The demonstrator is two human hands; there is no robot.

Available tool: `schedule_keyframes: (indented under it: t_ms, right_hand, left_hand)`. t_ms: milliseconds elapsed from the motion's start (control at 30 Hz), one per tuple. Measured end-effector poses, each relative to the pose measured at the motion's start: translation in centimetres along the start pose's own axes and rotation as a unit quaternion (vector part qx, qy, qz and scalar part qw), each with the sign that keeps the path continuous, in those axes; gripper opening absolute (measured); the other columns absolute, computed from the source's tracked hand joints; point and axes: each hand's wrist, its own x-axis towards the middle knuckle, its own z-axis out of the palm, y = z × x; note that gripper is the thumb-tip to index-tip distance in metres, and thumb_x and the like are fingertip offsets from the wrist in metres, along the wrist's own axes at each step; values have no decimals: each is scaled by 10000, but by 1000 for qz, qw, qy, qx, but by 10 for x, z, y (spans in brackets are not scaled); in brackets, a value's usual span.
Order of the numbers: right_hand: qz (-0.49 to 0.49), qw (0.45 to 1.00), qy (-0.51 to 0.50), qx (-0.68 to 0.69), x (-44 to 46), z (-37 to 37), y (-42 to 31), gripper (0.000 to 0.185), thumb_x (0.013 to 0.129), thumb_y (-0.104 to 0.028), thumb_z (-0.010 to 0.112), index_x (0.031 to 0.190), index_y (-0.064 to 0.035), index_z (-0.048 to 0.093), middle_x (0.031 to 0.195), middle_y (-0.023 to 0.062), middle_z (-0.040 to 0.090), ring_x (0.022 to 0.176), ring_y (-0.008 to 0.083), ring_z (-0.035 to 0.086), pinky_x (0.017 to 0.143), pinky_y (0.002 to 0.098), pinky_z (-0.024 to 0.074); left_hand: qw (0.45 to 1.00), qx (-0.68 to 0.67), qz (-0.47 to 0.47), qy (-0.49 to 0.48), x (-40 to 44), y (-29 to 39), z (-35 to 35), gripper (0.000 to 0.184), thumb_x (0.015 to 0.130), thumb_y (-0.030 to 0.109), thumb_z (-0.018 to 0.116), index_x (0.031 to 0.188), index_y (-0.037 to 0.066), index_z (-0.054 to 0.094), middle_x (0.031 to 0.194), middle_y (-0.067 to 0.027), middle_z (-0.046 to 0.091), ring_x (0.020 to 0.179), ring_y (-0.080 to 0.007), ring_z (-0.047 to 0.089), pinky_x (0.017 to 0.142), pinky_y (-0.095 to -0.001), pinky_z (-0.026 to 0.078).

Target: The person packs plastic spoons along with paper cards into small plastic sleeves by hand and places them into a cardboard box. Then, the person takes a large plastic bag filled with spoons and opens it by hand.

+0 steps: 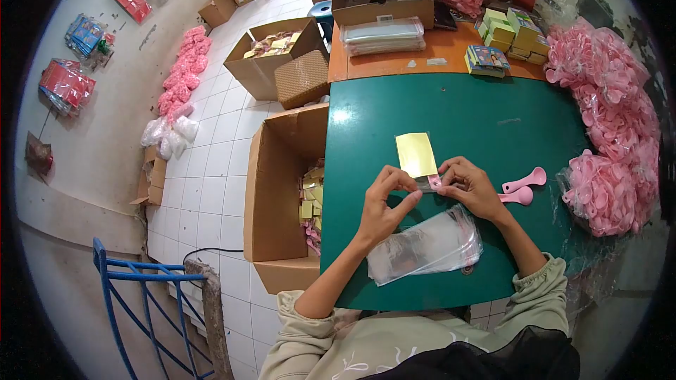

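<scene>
A small clear plastic bag (424, 184) lies between my hands, with a yellow card (416, 155) and part of a pink measuring spoon (435, 181) showing in it. At the bag's near left edge, my left hand (387, 200) pinches the plastic. My right hand (470, 186) has its fingers closed on the bag's right side by the spoon's handle. Below my hands lies a stack of clear plastic bags (426, 246). Two loose pink spoons (525, 180) rest to the right of my right hand.
Bagged pink spoons (605, 183) pile along the right edge of the green table (380, 112). An open cardboard box (271, 190) with yellow-card packs stands at the left. Small boxes (487, 60) and plastic sleeves (384, 35) lie at the back. A blue metal rail (151, 274) stands lower left.
</scene>
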Motion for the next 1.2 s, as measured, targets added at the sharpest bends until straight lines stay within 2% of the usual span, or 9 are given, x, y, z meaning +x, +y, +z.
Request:
schedule_keyframes:
  t_ms: [200,300,400,500,600,700,800,1000,1200]
  right_hand:
    - [24,998,-28,42,-1,2,-6,79,805,-8,653,804,-2,575,1066,61,475,909,96,545,793,235,496]
    - [10,998,-29,55,-2,3,-8,77,811,-12,649,798,-4,573,1066,61,475,905,98,548,773,230,495]
    - [1,999,-1,50,-3,-1,2,131,796,-64,675,784,0,562,1029,71,512,842,94,553,708,246,501]
    - [18,996,5,88,-4,-3,7,131,818,-71,662,815,3,554,1012,67,528,803,101,584,681,238,504]
    - [64,983,4,169,-2,2,4,130,851,-94,637,850,0,547,925,59,574,743,110,609,654,230,507]
    - [96,981,13,171,-2,5,13,129,877,-118,614,874,-10,543,808,41,605,704,104,613,622,225,505]
    - [98,981,26,168,2,8,8,133,882,-130,608,863,-14,545,740,35,610,655,87,599,592,224,501]
    - [107,985,78,109,9,17,1,145,864,-122,627,833,-16,532,709,41,604,588,70,570,482,213,475]
    - [106,982,129,84,10,24,0,164,839,-100,654,839,-19,512,692,41,593,548,68,556,438,203,463]
  left_hand:
    - [993,-73,-46,74,-4,4,7,100,834,36,608,859,48,512,807,-5,478,770,-90,474,734,-220,407]
    - [989,-66,-72,112,-4,-3,7,99,835,67,610,871,13,535,817,-44,542,747,-98,511,691,-246,443]
    - [993,91,-44,64,3,5,-4,143,856,132,608,919,22,540,849,-55,521,731,-111,502,669,-242,449]
    - [962,250,-111,-9,-1,18,-4,219,859,207,622,983,39,554,897,-76,493,733,-140,500,645,-239,458]
    - [974,182,-123,-50,-2,13,-5,247,874,223,609,1058,68,555,902,-55,491,801,-116,513,675,-238,463]
    - [981,113,-156,-15,-10,17,-6,239,864,220,631,1031,57,577,915,-58,508,876,-129,531,729,-274,508]
    - [973,182,-138,-32,-13,22,-2,195,866,177,631,977,22,591,913,-47,500,876,-125,552,720,-268,541]
    - [978,100,-179,-27,-7,2,-4,168,849,125,652,907,-23,595,874,-37,566,794,-90,595,615,-211,546]
    - [972,60,-226,-2,-7,-1,0,151,846,106,654,882,-24,587,851,-44,605,801,-91,608,646,-228,545]
